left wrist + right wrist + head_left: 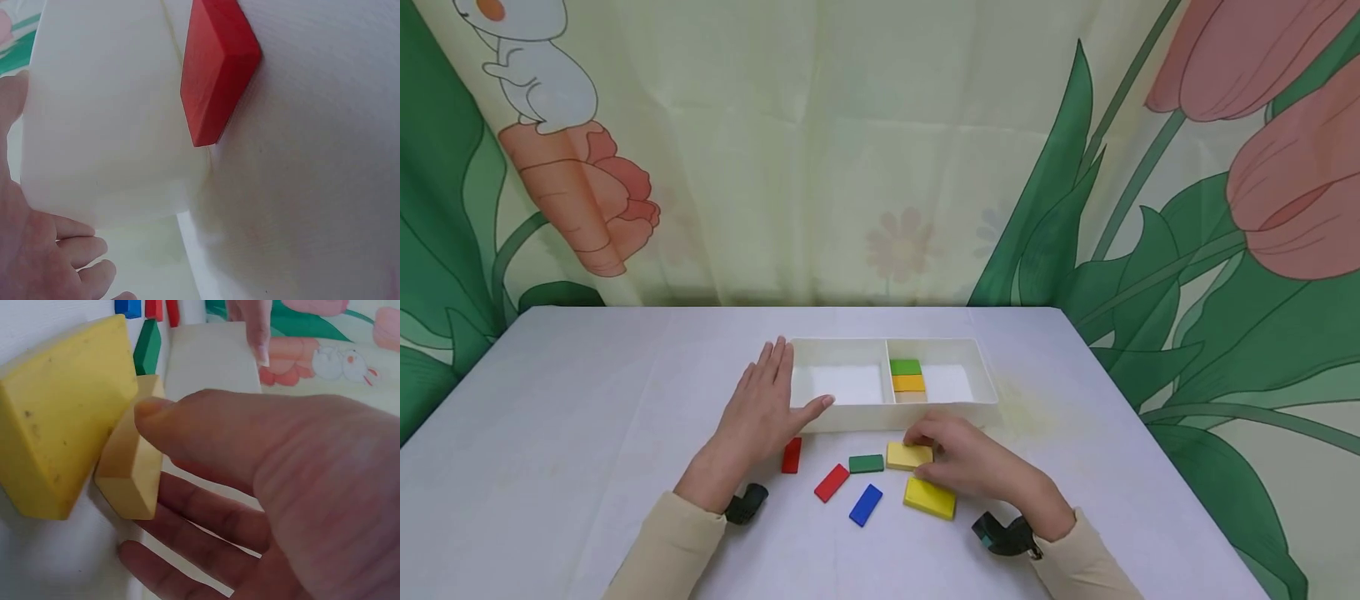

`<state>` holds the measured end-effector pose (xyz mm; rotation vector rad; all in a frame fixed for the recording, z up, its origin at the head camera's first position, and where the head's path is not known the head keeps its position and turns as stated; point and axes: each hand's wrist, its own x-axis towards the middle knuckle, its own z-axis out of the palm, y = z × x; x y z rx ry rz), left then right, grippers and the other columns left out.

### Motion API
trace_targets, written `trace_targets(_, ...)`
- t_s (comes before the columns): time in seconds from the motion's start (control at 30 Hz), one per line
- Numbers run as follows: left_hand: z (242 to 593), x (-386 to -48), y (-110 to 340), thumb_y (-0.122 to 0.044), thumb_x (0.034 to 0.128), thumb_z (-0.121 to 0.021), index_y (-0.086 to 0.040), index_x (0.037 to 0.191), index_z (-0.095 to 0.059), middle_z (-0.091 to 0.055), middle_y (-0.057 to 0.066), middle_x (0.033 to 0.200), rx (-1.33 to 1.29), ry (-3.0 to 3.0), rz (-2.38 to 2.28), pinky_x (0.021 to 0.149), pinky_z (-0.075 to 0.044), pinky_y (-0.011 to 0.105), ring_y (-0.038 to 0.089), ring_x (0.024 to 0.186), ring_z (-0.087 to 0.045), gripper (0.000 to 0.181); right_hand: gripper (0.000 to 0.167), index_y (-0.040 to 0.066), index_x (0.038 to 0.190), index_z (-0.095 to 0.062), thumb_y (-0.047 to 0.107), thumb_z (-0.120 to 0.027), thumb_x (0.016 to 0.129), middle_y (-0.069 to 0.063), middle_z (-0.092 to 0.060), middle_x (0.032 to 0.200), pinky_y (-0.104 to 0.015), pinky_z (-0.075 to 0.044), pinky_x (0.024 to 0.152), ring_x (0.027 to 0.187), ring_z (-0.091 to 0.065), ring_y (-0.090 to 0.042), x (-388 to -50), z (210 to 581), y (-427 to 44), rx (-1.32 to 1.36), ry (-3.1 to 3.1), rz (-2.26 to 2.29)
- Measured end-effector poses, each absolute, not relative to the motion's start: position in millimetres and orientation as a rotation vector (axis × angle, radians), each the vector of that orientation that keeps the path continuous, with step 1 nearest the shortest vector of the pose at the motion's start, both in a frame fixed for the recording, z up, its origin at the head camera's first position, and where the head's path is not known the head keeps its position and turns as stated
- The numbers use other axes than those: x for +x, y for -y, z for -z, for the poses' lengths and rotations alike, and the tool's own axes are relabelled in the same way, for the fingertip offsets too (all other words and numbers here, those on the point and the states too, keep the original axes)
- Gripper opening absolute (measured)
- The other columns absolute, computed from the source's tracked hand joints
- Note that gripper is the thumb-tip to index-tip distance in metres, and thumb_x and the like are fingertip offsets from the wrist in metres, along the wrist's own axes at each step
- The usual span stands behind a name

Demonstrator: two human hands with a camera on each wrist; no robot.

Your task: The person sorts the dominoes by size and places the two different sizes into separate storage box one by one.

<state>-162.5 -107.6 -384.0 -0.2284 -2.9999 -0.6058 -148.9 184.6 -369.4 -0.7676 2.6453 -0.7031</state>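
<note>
My left hand point(756, 408) rests against the left end of a white two-compartment box point(850, 419), its fingers extended along the end wall and its thumb over the front edge. In the left wrist view a red block point(215, 69) lies just beside the box's wall. In front of the box, my right hand point(973, 457) pinches a pale yellow block point(907, 456) between thumb and fingers. The right wrist view shows the thumb on that block's near side, with fingers behind it. Close by lies a larger bright yellow block point(930, 498).
Left of the pale yellow block lie a green block point(867, 464), a blue block point(866, 505) and a tilted red block point(832, 483). Inside the box's right compartment, green point(906, 367), orange point(908, 383) and beige point(912, 397) blocks sit in a row against the divider.
</note>
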Motion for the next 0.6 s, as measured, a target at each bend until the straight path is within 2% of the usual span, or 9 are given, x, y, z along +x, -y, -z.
trace_targets(0.6, 386, -163, 107, -0.065, 0.0900, -0.056, 0.003, 0.157, -0.013, -0.010, 0.021, 0.166, -0.217, 3.004, 0.628, 0.123, -0.015, 0.057, 0.040, 0.154, -0.009, 0.104, 0.026, 0.013, 0.111, -0.069, 0.014, -0.076, 0.086, 0.006, -0.065, 0.105, -0.027, -0.055, 0.085, 0.095, -0.055, -0.011, -149, 383, -179, -0.839, -2.724, 0.678)
